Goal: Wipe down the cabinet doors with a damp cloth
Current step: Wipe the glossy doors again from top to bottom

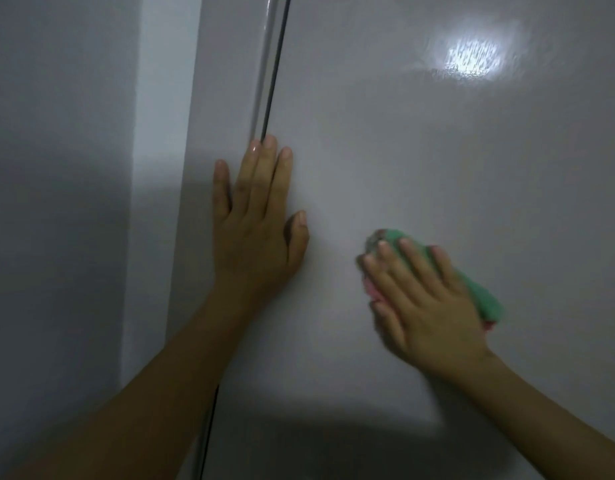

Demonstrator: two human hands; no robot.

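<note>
A glossy pale grey cabinet door (437, 150) fills most of the view. My left hand (257, 230) lies flat on it with straight fingers, its fingertips over the dark gap at the door's left edge. My right hand (423, 303) presses a green and pink cloth (479, 289) flat against the door, lower right of the left hand, fingers spread over the cloth. The cloth shows above and beside the fingers; the rest is hidden under the palm.
A dark vertical gap (275, 71) separates this door from a narrower door or panel (223, 81) on the left. A plain grey wall (57, 202) lies further left. A bright light reflection (472, 58) shines on the door at upper right.
</note>
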